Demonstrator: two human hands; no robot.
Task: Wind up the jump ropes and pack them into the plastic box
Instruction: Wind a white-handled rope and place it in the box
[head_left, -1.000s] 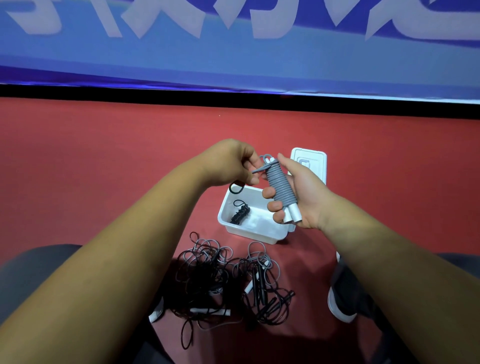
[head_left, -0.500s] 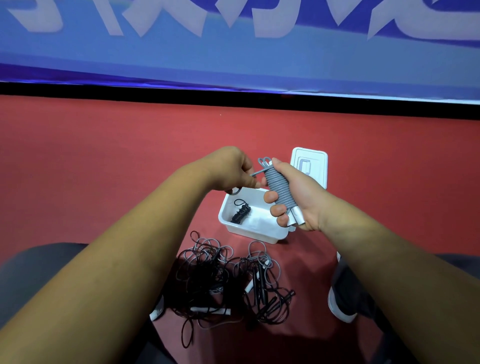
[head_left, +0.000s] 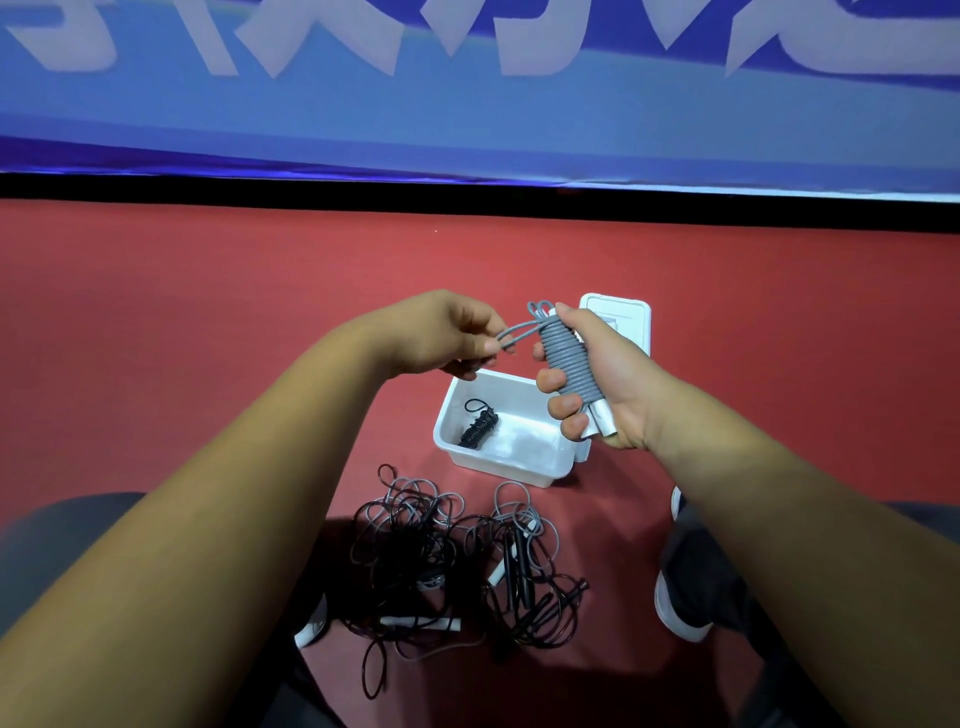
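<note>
Grey rope (head_left: 569, 358), a smooth round cord, is wound in tight even coils round its two white handles (head_left: 602, 423). The right hand (head_left: 618, 384) grips it almost upright, with fingers (head_left: 551, 379) curled across the coils and the thumb on the top end. The left hand (head_left: 441, 332), at 9 o'clock from it, pinches a loose loop (head_left: 517, 334) of the same cord that comes out of the upper coils. Both hands are close together above the box (head_left: 493, 470), joined only by this loop.

This box is white plastic, rectangular with rounded corners, and stands open on the floor (head_left: 208, 312). Inside, in its 9 o'clock half, lies one black rope (head_left: 479, 427), wound to a short bundle with a small loop at its top. The white lid (head_left: 631, 317), with a moulded rectangle in it, lies at 1 o'clock from the box, partly hidden by the right hand.

At 6 o'clock from the box is a pile (head_left: 431, 551) of tangled black and grey cords, with white and black stick handles among them. Red and matt is the floor. At 12 o'clock a blue banner (head_left: 467, 119) carries big white characters, cut off by the edge, so I cannot read them. Two shoes (head_left: 675, 608) with white soles stand at 4 and 8 o'clock from the pile.
</note>
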